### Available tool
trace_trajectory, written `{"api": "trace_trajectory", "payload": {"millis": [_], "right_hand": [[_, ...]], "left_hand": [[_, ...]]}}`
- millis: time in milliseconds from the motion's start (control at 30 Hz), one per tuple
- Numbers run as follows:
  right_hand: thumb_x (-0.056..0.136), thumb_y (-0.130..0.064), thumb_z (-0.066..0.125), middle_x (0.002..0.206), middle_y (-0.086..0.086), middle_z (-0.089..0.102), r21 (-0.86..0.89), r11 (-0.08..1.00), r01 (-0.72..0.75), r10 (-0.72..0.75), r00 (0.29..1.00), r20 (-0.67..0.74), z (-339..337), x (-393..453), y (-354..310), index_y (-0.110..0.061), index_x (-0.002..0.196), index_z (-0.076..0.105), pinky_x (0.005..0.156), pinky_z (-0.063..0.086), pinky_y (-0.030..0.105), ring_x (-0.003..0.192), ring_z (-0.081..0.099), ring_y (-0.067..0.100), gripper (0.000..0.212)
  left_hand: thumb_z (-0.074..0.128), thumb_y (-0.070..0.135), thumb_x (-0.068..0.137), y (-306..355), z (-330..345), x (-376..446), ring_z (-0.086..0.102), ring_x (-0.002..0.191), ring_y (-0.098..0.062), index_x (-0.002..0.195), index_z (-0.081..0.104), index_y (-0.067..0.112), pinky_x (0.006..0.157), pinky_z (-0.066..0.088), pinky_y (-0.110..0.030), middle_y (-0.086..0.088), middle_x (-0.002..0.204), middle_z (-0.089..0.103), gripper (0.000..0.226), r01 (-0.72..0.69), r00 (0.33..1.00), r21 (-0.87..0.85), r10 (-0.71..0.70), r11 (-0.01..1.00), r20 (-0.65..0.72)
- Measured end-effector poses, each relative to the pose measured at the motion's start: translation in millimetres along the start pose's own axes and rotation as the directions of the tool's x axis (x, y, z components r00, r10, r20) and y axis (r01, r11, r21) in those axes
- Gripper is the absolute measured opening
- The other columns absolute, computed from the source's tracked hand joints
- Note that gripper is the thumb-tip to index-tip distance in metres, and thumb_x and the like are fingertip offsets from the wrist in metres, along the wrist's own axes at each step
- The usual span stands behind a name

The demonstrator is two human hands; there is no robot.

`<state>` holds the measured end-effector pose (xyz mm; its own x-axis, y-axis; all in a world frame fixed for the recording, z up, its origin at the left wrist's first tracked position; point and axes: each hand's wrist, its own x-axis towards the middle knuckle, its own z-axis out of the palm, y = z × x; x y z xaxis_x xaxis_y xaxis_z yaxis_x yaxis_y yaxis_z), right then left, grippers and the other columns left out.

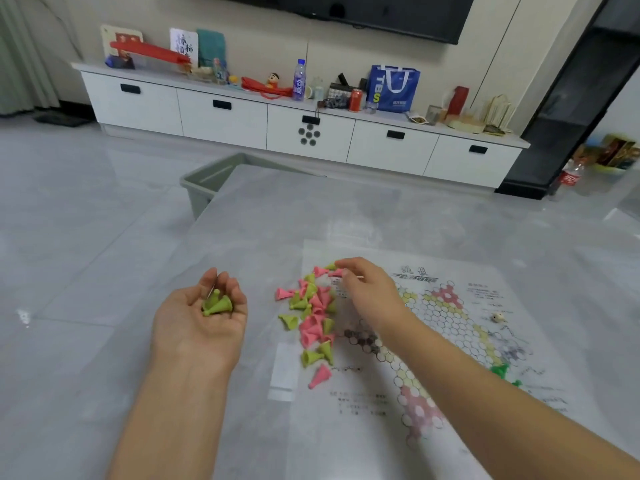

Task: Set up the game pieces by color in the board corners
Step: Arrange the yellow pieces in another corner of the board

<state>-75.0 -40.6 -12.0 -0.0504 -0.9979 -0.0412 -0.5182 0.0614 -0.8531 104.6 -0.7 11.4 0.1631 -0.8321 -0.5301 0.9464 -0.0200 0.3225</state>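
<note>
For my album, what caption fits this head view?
Left hand cups yellow-green pieces; right hand picks at the pink-and-green pile.

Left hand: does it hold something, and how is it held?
The left hand cups a few yellow-green cone pieces lying loose in its upturned palm, fingers curled round them.

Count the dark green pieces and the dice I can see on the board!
Dark green pieces: 2 showing at the board's right side
Die: 1
Total: 3
</note>
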Motion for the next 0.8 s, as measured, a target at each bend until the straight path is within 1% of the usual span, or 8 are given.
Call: {"api": "trace_trajectory", "payload": {"millis": [67,100,200,267,400,533,700,800], "right_hand": [[0.09,-0.014,0.047,0.11,-0.001,0.06,-0.184,0.978,0.103,-0.098,0.994,0.041,-7,5,-2,-0.018,0.111,0.061,0.073,0.042,0.018,0.09,0.052,0.008,0.025],[0.088,-0.015,0.05,0.109,0.0,0.06,-0.28,0.944,0.173,-0.149,0.983,0.105,-7,7,-5,-0.019,0.111,0.06,0.075,0.044,0.019,0.091,0.052,0.009,0.026],[0.083,-0.024,0.056,0.115,0.004,0.051,-0.535,0.75,0.388,-0.216,0.909,0.356,8,9,-18,-0.022,0.115,0.058,0.091,0.043,0.032,0.105,0.048,0.018,0.032],[0.082,-0.026,0.057,0.117,0.006,0.045,-0.609,0.648,0.458,-0.175,0.867,0.466,20,8,-25,-0.022,0.118,0.054,0.086,0.043,0.033,0.106,0.047,0.023,0.037],[0.083,-0.015,0.054,0.118,0.009,0.039,-0.682,0.553,0.478,-0.134,0.86,0.493,34,10,-27,-0.017,0.116,0.053,0.07,0.037,0.029,0.099,0.052,0.029,0.033],[0.086,-0.008,0.048,0.117,0.01,0.041,-0.72,0.509,0.472,-0.14,0.871,0.472,37,10,-31,-0.017,0.114,0.053,0.066,0.036,0.031,0.098,0.053,0.031,0.03],[0.087,-0.008,0.047,0.111,0.01,0.045,-0.72,0.39,0.573,-0.247,0.819,0.518,45,3,-30,-0.017,0.111,0.054,0.06,0.039,0.033,0.087,0.057,0.033,0.027],[0.087,-0.007,0.047,0.108,0.01,0.047,-0.699,0.378,0.607,-0.304,0.794,0.526,48,1,-28,-0.013,0.108,0.054,0.06,0.041,0.034,0.085,0.057,0.033,0.023]], "left_hand": [[0.025,0.008,0.094,2,-1,1,0.049,0.064,-0.01,0.077,0.052,0.01,0.058,0.041,-0.018,-0.002,0.075,0.051,0.032,0.021,1.0,0.009,-0.022,1.0,0.002],[0.025,0.008,0.094,2,-2,1,0.05,0.065,-0.011,0.078,0.053,0.01,0.059,0.041,-0.018,-0.002,0.075,0.052,0.032,0.048,0.999,0.009,-0.048,0.999,0.003],[0.027,0.007,0.092,0,-5,2,0.051,0.066,-0.011,0.079,0.054,0.01,0.059,0.041,-0.019,-0.003,0.077,0.053,0.031,0.118,0.993,0.011,-0.118,0.993,0.004],[0.027,0.007,0.092,0,-4,2,0.051,0.066,-0.012,0.079,0.054,0.009,0.06,0.041,-0.019,-0.003,0.077,0.053,0.03,0.111,0.994,0.021,-0.111,0.994,0.005],[0.028,0.009,0.092,0,1,2,0.05,0.065,-0.012,0.077,0.053,0.01,0.06,0.04,-0.019,-0.003,0.075,0.053,0.03,0.04,0.999,0.052,-0.042,0.998,0.022],[0.029,0.009,0.093,1,3,2,0.05,0.065,-0.013,0.076,0.054,0.01,0.06,0.04,-0.019,-0.003,0.075,0.053,0.03,0.046,0.998,0.055,-0.048,0.997,0.033],[0.029,0.009,0.093,0,3,1,0.05,0.065,-0.013,0.077,0.054,0.009,0.06,0.04,-0.02,-0.004,0.076,0.053,0.03,0.079,0.996,0.03,-0.08,0.996,0.033],[0.029,0.009,0.092,-1,3,1,0.05,0.064,-0.013,0.077,0.054,0.008,0.059,0.041,-0.02,-0.004,0.075,0.053,0.029,0.077,0.996,0.019,-0.078,0.997,0.04]]}}
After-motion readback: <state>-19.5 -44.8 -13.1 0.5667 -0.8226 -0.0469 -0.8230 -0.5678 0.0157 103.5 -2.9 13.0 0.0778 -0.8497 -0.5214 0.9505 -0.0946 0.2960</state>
